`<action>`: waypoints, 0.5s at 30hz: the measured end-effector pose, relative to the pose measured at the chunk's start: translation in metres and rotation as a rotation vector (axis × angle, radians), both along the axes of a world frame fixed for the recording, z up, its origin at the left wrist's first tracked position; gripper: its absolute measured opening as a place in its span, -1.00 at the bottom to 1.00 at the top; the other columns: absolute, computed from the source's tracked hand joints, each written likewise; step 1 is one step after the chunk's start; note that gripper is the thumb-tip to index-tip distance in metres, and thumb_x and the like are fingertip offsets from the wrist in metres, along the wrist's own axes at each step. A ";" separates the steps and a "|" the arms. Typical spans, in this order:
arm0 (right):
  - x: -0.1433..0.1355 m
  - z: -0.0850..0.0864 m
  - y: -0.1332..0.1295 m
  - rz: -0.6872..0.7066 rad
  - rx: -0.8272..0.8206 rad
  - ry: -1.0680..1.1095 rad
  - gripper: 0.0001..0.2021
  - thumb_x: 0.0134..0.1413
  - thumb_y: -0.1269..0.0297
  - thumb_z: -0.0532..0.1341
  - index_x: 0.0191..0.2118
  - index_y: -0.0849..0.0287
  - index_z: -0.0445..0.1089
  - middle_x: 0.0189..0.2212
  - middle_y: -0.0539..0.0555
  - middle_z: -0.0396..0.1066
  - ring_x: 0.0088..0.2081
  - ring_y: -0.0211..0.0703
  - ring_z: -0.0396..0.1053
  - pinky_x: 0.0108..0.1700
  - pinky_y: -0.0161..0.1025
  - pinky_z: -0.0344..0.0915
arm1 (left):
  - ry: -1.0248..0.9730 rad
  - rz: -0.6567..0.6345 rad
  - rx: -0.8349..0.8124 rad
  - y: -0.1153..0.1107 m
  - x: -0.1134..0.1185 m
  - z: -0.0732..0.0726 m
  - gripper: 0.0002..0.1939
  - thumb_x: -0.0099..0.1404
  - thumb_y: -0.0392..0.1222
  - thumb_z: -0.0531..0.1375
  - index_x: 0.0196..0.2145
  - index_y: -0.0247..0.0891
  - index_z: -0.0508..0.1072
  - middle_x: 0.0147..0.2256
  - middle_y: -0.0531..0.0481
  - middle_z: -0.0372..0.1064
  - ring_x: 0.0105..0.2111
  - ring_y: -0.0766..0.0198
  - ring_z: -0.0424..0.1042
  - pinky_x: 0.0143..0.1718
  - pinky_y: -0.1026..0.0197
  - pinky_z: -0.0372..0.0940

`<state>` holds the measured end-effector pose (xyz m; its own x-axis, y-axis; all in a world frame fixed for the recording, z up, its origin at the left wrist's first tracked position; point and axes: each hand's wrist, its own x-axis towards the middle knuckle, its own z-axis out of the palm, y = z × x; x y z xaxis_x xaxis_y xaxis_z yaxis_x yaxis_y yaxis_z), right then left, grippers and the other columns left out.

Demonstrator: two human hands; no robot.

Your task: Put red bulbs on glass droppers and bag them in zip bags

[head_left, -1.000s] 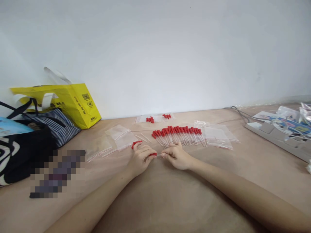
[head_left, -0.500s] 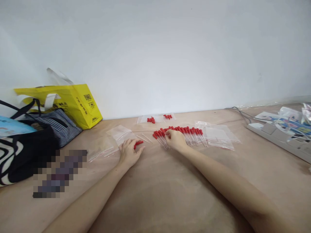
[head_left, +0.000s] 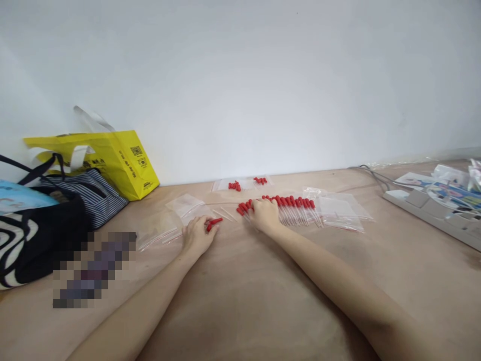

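My left hand (head_left: 198, 235) rests on the table left of centre, its fingers closed round red-tipped pieces (head_left: 214, 222) that stick out past the fingertips. My right hand (head_left: 264, 214) lies over the left part of a long row of red-tipped clear sticks (head_left: 289, 201), its fingers bent down among them; what they pinch, if anything, is hidden. Between the hands lie a few thin pale sticks (head_left: 227, 214). Clear zip bags (head_left: 187, 206) lie beside my left hand, and more clear bags (head_left: 340, 211) lie at the row's right end.
By the wall, another clear bag (head_left: 246, 184) holds two small red-tipped bunches. A yellow bag (head_left: 139, 168), a striped bag (head_left: 99, 195) and a black bag (head_left: 45, 245) stand at the left. At the right are a white power strip (head_left: 424, 208), cables and plastic packaging.
My right hand has moved slightly left along the row, now covering more of its left part. The fingers of my left hand have drawn in closer round the red-tipped pieces.
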<state>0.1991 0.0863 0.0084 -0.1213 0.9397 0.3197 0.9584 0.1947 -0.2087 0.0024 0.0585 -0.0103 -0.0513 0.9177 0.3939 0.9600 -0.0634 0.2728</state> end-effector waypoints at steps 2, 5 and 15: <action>-0.013 0.002 0.000 0.067 0.008 -0.001 -0.76 0.03 0.32 -0.02 -0.32 0.20 0.38 -0.26 0.18 0.40 -0.18 -0.08 0.28 -0.16 -0.14 -0.04 | -0.012 0.018 -0.006 0.001 -0.001 -0.001 -0.82 0.09 -0.15 0.13 -0.31 -0.22 0.36 -0.35 -0.02 0.39 -0.28 0.15 0.34 -0.34 0.16 0.13; -0.036 0.001 0.005 0.096 -0.030 0.001 -0.77 0.00 0.34 0.01 -0.34 0.20 0.41 -0.30 0.17 0.41 -0.19 -0.10 0.28 -0.14 -0.15 -0.05 | -0.024 0.050 -0.011 0.002 -0.003 -0.003 -0.80 0.09 -0.16 0.11 -0.29 -0.23 0.35 -0.34 -0.05 0.39 -0.30 0.15 0.36 -0.36 0.16 0.13; -0.069 -0.003 0.027 0.057 -0.183 -0.040 -0.77 0.00 0.41 0.03 -0.32 0.26 0.43 -0.31 0.24 0.42 -0.18 -0.01 0.31 -0.10 -0.07 -0.05 | -0.033 0.105 0.072 -0.003 -0.003 0.002 -0.74 0.13 -0.16 0.06 -0.20 -0.23 0.31 -0.38 -0.02 0.41 -0.25 0.07 0.33 -0.25 0.03 0.05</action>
<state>0.1296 0.1132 0.0051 -0.1855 0.9728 0.1385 0.9551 0.2116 -0.2074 -0.0003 0.0553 -0.0087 -0.1593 0.8763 0.4547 0.9529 0.0162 0.3027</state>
